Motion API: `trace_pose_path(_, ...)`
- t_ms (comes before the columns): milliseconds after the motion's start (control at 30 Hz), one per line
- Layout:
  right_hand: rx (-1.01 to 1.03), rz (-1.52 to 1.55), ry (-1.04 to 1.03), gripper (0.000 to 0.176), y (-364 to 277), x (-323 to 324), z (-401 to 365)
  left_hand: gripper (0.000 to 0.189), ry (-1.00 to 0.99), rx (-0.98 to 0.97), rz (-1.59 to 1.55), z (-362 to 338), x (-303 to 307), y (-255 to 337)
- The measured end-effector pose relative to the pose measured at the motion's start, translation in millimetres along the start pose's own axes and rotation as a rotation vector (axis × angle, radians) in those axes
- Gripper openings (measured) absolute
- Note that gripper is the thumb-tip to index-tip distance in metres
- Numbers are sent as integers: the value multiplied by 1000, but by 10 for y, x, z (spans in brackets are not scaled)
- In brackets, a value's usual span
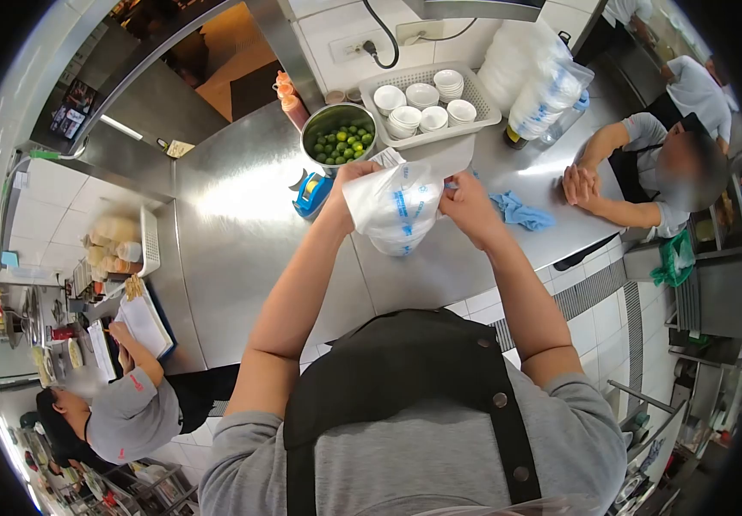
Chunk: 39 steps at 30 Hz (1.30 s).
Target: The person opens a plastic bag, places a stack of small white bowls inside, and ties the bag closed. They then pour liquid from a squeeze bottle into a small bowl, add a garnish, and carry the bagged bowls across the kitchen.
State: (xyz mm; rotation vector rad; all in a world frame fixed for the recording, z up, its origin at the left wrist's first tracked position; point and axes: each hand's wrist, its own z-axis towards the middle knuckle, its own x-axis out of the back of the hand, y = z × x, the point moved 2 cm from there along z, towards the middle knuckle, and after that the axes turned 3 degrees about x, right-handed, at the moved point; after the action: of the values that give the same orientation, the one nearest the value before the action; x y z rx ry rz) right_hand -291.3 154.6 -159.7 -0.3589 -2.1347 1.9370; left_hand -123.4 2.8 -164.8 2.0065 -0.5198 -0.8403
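Observation:
A filmy white plastic bag with blue print (402, 211) hangs between my hands above the steel counter. Its lower part bulges, but I cannot make out the contents. My left hand (354, 191) is closed on the bag's upper left edge, fingers partly hidden behind the plastic. On the other side, my right hand (467, 206) pinches the bag's upper right edge with bent fingers. Just left of the bag stands a blue tape dispenser (311, 194). A crumpled light-blue cloth or glove (521, 211) lies right of my right hand.
Behind my hands are a steel bowl (304, 138) of green limes, squeeze bottles (292, 107) and a perforated basket (483, 123) of small white bowls. Bagged plastic ware (530, 82) stands back right. One person rests clasped hands (581, 186) at the counter's right; another writes at left.

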Motion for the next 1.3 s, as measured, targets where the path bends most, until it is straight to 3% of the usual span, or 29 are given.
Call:
trace_pose_path(67, -38, -228, 64, 42, -78, 65, -78, 12, 148, -327, 13, -68, 16, -69)
trace_pose_path(100, 71, -103, 62, 45, -58, 67, -99, 11, 222, -490, 20, -139, 15, -112)
trace_pose_path(167, 284, 148, 57, 51, 28, 75, -146, 32, 241, -646, -118, -385, -26, -220)
trace_pose_path(233, 375, 83, -5, 56, -72, -21, -209, 47, 381, -830, -250, -579, -248, -290)
trace_pose_path(267, 418, 50, -39, 59, -109, -94, -229, 65, 473, -834, -184, -607, -325, -353)
trace_pose_path(367, 398, 98, -72, 68, -3, -279, -144, 63, 532, -1131, 309, -667, -382, -428)
trace_pose_path(467, 228, 271, -16, 72, 189, -401, -160, 60, 352, -661, 215, -479, -280, -802)
trace_pose_path(567, 354, 237, 11, 74, 303, -410, -174, 59, 433, -1043, 383, -499, -333, -656)
trace_pose_path(667, 472, 179, -37, 77, 247, -378, -139, 63, 527, -1076, 481, -357, -187, -978)
trace_pose_path(767, 519, 30, -143, 69, -41, -252, -108, 67, 474, -1086, 376, -408, -197, -925)
trace_pose_path(867, 431, 339, -172, 53, -111, -171, -71, 65, 427, -1112, 283, -512, -259, -728)
trace_pose_path(967, 360, 458, -55, 38, 362, -151, -35, 58, 430, -1131, 346, -641, -340, -522)
trace_pose_path(1033, 388, 281, -5, 33, 685, -149, -75, 52, 440, -1048, 447, -690, -404, -473)
trace_pose_path(1133, 276, 74, -106, 35, 732, -7, -149, 46, 520, -1094, 420, -627, -351, -575)
trace_pose_path(1300, 385, 315, -119, 52, 296, -77, -178, 47, 487, -1060, 306, -543, -304, -619)
